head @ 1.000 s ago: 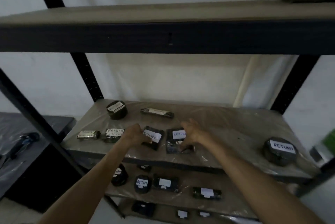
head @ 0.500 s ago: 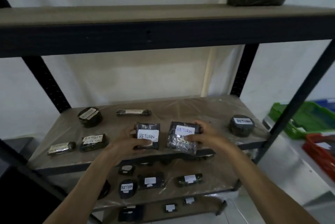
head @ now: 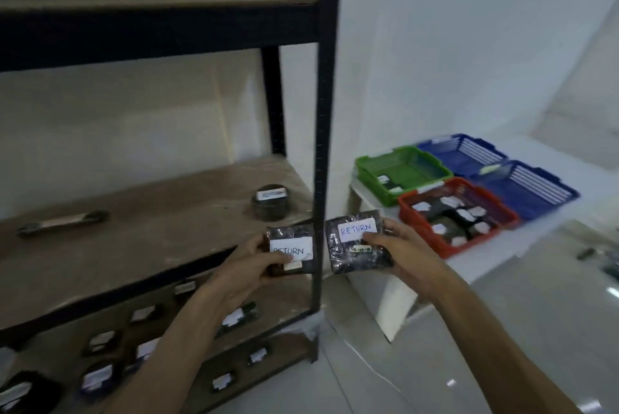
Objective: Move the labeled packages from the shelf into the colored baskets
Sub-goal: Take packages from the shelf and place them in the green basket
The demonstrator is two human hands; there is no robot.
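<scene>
Left hand (head: pixel 249 268) gripped dark shiny packet (head: pixel 290 254), white label reading RETURN. Right hand (head: pixel 403 254) gripped second dark packet (head: pixel 356 246), same label. Both held in air beside shelf post (head: pixel 323 112), near red basket (head: pixel 457 216).

Shelf (head: pixel 140 232) left; low table (head: pixel 495 242) right, four baskets (head: pixel 418 212) on it. Two held packages (head: pixel 355 246) side by side, between shelf and table, before the upright.

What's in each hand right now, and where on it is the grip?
Left hand holds a RETURN-labelled package by its left edge, thumb on the label. Right hand holds another RETURN package by its right edge.
</scene>
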